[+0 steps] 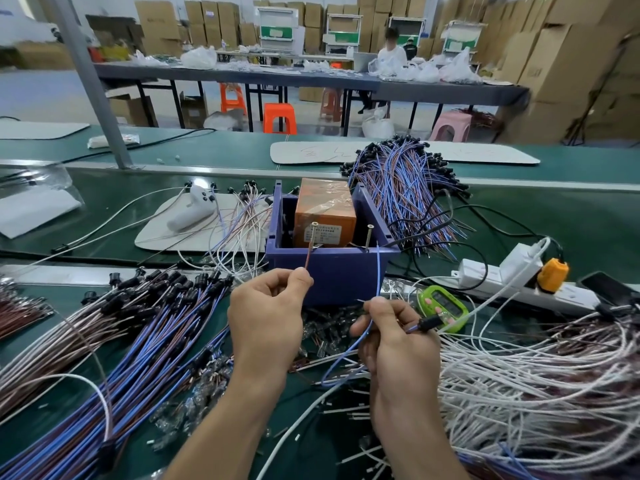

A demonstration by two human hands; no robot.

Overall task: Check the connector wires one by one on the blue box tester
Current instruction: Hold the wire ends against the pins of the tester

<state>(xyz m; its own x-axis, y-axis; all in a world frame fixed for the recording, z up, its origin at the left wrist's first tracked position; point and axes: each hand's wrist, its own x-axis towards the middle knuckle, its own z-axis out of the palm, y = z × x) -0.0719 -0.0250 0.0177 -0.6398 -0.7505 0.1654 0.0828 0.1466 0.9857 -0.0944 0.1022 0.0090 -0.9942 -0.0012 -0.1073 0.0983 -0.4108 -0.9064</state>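
Note:
The blue box tester (337, 271) stands mid-table with an orange unit (323, 216) inside and two screws (314, 233) standing on its front rim. My left hand (266, 317) pinches a brown wire end (309, 258) and holds it up against the left screw. My right hand (394, 341) pinches a blue wire (378, 271) whose tip reaches up to the right screw (369, 237); the wire's black connector (427, 323) sticks out to the right of that hand.
Bundles of blue and brown connector wires lie at the left (121, 334) and behind the box (405, 188). White wires (536, 368) are heaped at the right. A green timer (443, 308), a white power strip (512, 282) and a white controller (194, 209) lie around the box.

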